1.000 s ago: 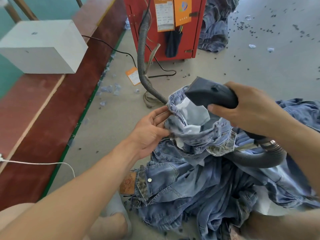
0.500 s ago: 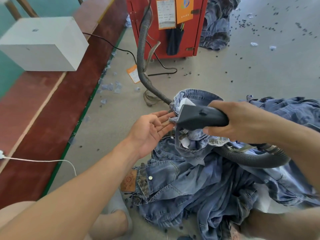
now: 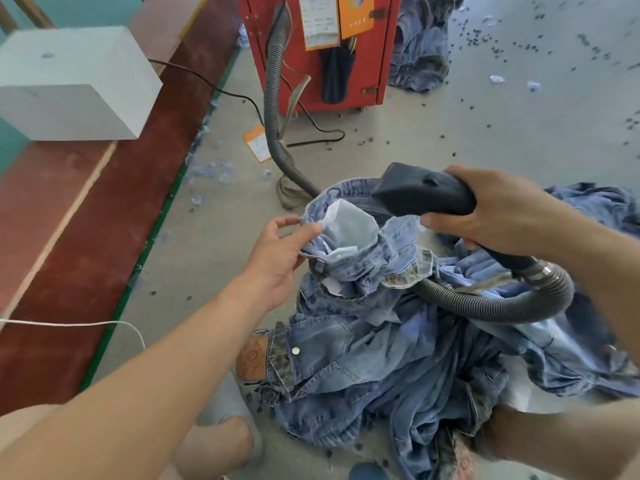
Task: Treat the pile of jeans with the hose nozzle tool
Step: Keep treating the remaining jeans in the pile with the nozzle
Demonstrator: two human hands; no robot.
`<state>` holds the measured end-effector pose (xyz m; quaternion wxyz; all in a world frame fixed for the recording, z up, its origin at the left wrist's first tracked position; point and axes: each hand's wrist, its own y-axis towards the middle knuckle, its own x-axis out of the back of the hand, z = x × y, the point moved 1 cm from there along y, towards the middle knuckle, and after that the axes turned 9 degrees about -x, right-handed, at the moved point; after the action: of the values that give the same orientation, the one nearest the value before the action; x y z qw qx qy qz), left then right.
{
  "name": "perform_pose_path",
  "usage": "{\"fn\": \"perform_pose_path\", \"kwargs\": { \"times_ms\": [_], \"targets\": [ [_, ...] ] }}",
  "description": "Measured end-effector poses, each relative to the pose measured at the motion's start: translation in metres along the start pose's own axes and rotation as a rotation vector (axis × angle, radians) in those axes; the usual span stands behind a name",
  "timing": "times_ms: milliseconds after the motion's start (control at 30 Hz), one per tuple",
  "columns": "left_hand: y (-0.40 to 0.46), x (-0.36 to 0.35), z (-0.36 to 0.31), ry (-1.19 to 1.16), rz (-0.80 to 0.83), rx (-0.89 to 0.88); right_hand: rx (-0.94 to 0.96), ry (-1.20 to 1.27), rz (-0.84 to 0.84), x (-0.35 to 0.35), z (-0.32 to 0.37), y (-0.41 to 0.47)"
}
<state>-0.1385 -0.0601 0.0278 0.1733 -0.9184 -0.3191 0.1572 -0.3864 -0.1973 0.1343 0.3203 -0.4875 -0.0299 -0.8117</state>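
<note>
Hiding beneath jeans (image 3: 363,368): hose (image 3: 485,306) midsection

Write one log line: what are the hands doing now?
left hand: pinches jeans pocket open | right hand: grips nozzle above it | hose: lies across pile

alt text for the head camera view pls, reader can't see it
A person's right hand grips a dark hose nozzle tool above a pile of jeans on a concrete floor, while the left hand pinches open a white pocket lining. The grey ribbed hose runs back to a red machine.
</note>
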Motion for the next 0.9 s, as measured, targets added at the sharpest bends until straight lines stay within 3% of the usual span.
{"fn": "perform_pose_path", "kwargs": {
  "times_ms": [167, 267, 333, 400, 467, 533, 633, 700, 733, 800, 900],
  "targets": [
    [0.000, 0.009, 0.008, 0.532, 0.002, -0.165, 0.025, -0.044, -0.012, -0.004, 0.000, 0.000],
    [-0.002, 0.016, 0.026, 0.905, 0.274, -0.121, 0.026, -0.041, -0.019, -0.005, 0.000, 0.001],
    [-0.007, 0.022, 0.046, 1.155, 0.532, 0.030, 0.014, -0.046, -0.033, -0.005, 0.001, 0.001],
    [-0.013, 0.028, 0.067, 1.272, 0.670, 0.177, 0.013, -0.064, -0.058, -0.007, 0.003, 0.002],
    [-0.018, 0.034, 0.087, 1.312, 0.678, 0.274, 0.010, -0.097, -0.057, -0.012, 0.004, 0.002],
    [-0.018, 0.039, 0.104, 1.417, 0.623, 0.246, 0.012, -0.140, -0.007, -0.023, 0.006, -0.001],
    [-0.010, 0.041, 0.106, 1.595, 0.310, 0.030, 0.036, -0.214, 0.127, -0.045, 0.009, -0.004],
    [-0.004, 0.034, 0.090, 1.499, 0.085, -0.208, 0.004, -0.216, 0.149, -0.058, 0.010, -0.003],
    [-0.002, 0.028, 0.077, 1.377, 0.048, -0.326, -0.049, -0.174, 0.122, -0.064, 0.010, -0.001],
    [-0.003, 0.013, 0.053, 1.093, 0.063, -0.427, -0.257, 0.125, 0.048, -0.076, 0.010, 0.003],
    [-0.027, -0.016, 0.029, 0.908, 0.138, -0.603, -0.465, 0.643, -0.068, -0.087, 0.013, 0.003]
  ]
}}
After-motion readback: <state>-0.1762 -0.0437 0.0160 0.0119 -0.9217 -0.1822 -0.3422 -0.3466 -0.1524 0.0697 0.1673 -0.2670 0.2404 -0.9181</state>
